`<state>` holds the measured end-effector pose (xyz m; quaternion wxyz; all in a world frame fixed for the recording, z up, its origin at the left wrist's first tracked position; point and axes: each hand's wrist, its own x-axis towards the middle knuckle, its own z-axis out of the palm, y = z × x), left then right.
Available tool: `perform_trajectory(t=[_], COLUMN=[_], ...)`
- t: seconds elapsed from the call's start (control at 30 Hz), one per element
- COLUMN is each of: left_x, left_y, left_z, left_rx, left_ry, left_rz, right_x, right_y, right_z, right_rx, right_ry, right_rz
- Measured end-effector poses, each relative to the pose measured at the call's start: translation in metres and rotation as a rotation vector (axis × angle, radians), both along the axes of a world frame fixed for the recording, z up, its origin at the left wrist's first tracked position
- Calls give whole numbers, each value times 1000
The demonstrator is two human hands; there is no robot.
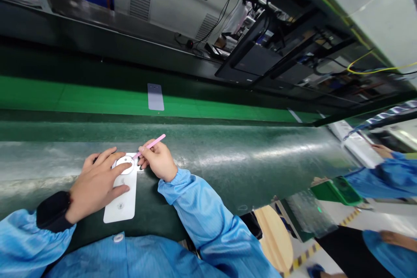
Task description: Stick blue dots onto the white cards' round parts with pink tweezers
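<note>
A flat white rounded panel (pixel 121 203) lies on the green work surface in front of me, with a white round piece (pixel 121 166) at its far end. My left hand (pixel 99 181) rests over the panel's left side, fingers stretched out, fingertips on the round piece. Between the fingers of my right hand (pixel 158 159) is a slim pink stick-shaped tool (pixel 156 141). The tool's lower tip reaches the right edge of the round piece; whether it touches cannot be made out. Small round marks show on the panel. My left wrist wears a black band.
A grey-violet panel (pixel 155 97) lies on the bright green belt (pixel 81 95) beyond the work surface. Dark equipment with cables (pixel 260 56) hangs at upper right. Right, a co-worker's blue sleeve (pixel 384 178) is near a green bin (pixel 339 190); a round wooden stool (pixel 275 236) stands below.
</note>
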<state>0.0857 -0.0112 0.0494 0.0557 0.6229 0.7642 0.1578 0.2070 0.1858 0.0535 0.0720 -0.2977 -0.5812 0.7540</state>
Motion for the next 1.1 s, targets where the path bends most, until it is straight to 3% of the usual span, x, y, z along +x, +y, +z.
perform_trajectory(t=[0.3, 1.1], left_x=[-3, 1], left_y=[-3, 2], left_z=[-5, -1], left_rx=[42, -45], left_ry=[10, 28], left_rz=[-4, 5], right_x=[0, 0], right_y=[1, 1], right_z=[-4, -10], right_rx=[-11, -20], right_ry=[27, 77], right_rz=[16, 22])
